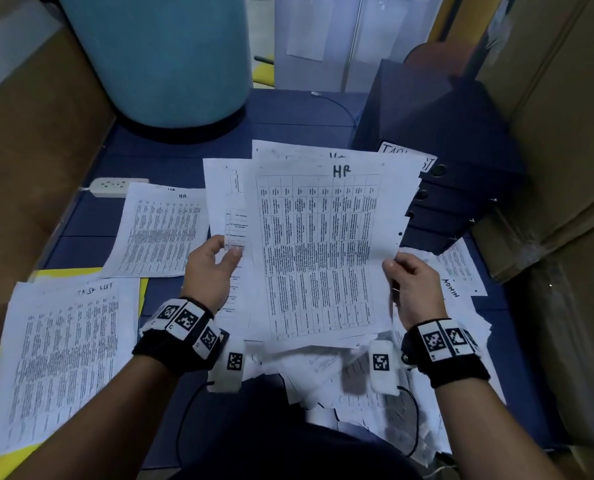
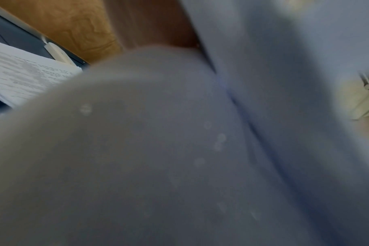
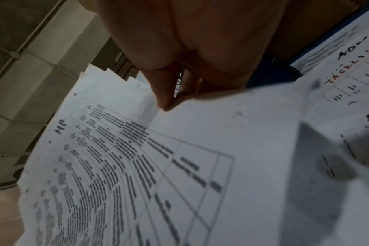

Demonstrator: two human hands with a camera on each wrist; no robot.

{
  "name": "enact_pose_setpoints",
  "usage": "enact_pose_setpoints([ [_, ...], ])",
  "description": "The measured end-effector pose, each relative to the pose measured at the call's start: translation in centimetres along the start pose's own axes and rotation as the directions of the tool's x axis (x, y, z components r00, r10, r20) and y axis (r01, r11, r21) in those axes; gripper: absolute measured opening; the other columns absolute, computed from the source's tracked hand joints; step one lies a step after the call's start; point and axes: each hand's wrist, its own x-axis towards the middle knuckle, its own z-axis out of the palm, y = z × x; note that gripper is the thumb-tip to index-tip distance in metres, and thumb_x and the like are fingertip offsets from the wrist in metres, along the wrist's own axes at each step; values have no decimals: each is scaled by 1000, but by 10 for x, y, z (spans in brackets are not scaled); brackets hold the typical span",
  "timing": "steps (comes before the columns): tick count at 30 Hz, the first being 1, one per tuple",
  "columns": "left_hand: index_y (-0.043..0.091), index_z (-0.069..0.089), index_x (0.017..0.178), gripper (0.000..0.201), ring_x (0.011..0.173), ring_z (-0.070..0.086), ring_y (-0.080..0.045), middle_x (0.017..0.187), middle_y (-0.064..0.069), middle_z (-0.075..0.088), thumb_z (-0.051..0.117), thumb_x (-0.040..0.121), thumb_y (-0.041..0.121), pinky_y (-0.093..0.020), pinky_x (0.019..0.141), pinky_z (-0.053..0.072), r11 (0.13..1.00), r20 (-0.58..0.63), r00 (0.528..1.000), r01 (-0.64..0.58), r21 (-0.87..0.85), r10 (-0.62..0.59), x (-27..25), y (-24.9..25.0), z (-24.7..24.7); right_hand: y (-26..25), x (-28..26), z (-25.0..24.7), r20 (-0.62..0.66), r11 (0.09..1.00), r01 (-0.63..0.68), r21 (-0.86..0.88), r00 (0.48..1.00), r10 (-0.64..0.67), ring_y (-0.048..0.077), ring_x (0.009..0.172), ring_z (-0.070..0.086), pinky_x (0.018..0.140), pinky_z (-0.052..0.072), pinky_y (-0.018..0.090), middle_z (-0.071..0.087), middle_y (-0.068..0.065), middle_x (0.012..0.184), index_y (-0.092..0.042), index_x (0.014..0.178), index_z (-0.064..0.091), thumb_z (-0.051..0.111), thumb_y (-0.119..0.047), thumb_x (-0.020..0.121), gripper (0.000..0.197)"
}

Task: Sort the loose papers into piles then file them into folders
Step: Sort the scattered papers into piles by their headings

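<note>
My right hand [image 1: 397, 268] pinches the right edge of a printed sheet marked "HR" [image 1: 323, 244], lifted above the table; the right wrist view shows thumb and finger [image 3: 166, 98] clamped on that HR sheet [image 3: 120, 166]. My left hand [image 1: 224, 252] grips the left edge of the sheets fanned behind it [image 1: 224, 199]. An HR pile [image 1: 160, 230] lies flat at mid left. A "TASK LIST" pile [image 1: 63, 355] rests on a yellow folder [image 1: 22, 455] at the near left. Loose papers [image 1: 368, 375] lie heaped under my hands. The left wrist view is filled by blurred paper [image 2: 200, 149].
Dark blue binders [image 1: 462, 188], one labelled, stand stacked at the right. A sheet marked "ADMIN" [image 1: 455, 271] lies by them. A teal cylinder [image 1: 157, 60] stands at the back left, a white power strip [image 1: 115, 187] near it. Cardboard boxes [image 1: 565, 168] wall both sides.
</note>
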Motion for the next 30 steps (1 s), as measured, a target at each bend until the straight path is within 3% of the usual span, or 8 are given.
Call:
enact_pose_setpoints([
  [5, 9, 54, 130, 41, 119, 43, -56, 131, -15, 58, 59, 93, 27, -71, 97, 30, 994, 28, 996, 80, 76, -82, -2, 5, 4, -5, -2, 1, 81, 997, -65, 47, 995, 61, 22, 81, 70, 74, 58, 34, 73, 12, 95, -11, 112, 59, 60, -3, 93, 21],
  [12, 9, 58, 122, 33, 93, 59, -49, 118, -5, 64, 59, 94, 26, -59, 86, 45, 995, 111, 992, 52, 90, -62, -5, 19, 3, 0, 0, -5, 128, 999, -50, -8, 990, 51, 11, 68, 68, 58, 52, 23, 71, 10, 91, -9, 116, 58, 53, 3, 96, 24],
  [15, 17, 53, 131, 64, 115, 59, -34, 130, -4, 60, 72, 80, 50, -57, 100, 42, 995, 158, 983, 98, -3, -96, -12, 19, 9, 0, -6, 4, 81, 999, 2, 47, 997, -6, 1, 64, 65, 59, 50, 15, 68, 0, 85, -10, 105, 59, 47, 10, 95, 25],
  [17, 18, 61, 122, 49, 93, 66, -5, 117, 4, 67, 73, 81, 42, -34, 88, 49, 997, 161, 985, 71, -27, -66, -15, 20, 13, 3, -12, 11, 86, 999, 8, 45, 996, -11, -3, 55, 61, 52, 47, 11, 65, -4, 78, -10, 102, 57, 46, 10, 96, 24],
  [22, 26, 58, 80, 22, 56, 51, 10, 60, 26, 58, 49, 94, 40, -21, 60, 40, 998, 148, 989, 25, 54, -33, -19, 22, 16, 7, -14, 9, 67, 999, 25, 40, 997, -28, -3, 36, 48, 38, 33, 4, 57, -1, 75, -6, 106, 54, 44, 8, 98, 19],
  [25, 30, 63, 93, 5, 82, 63, 7, 89, 22, 67, 59, 93, 27, -24, 79, 47, 997, 156, 988, -7, 73, -5, -16, 15, 18, 1, -13, 3, 113, 1000, 1, -15, 994, 1, -1, 49, 56, 51, 45, 10, 61, -5, 70, -4, 107, 56, 52, 0, 96, 13],
  [28, 22, 67, 102, 13, 95, 64, -1, 100, 14, 69, 64, 90, 18, -30, 92, 49, 992, 165, 986, -34, 119, 14, -12, 4, 14, -10, -2, -4, 149, 988, -31, -152, 987, 54, 33, 73, 57, 69, 43, 35, 55, 19, 77, -11, 85, 57, 70, -33, 77, 26],
  [30, 19, 69, 100, 13, 94, 65, -2, 94, 16, 72, 65, 89, 15, -30, 89, 50, 990, 201, 980, -31, 136, 3, -10, 2, 12, -21, 8, -9, 141, 992, -59, -109, 987, 74, 40, 91, 67, 64, 49, 34, 69, 16, 83, -8, 90, 62, 73, -23, 82, 20],
])
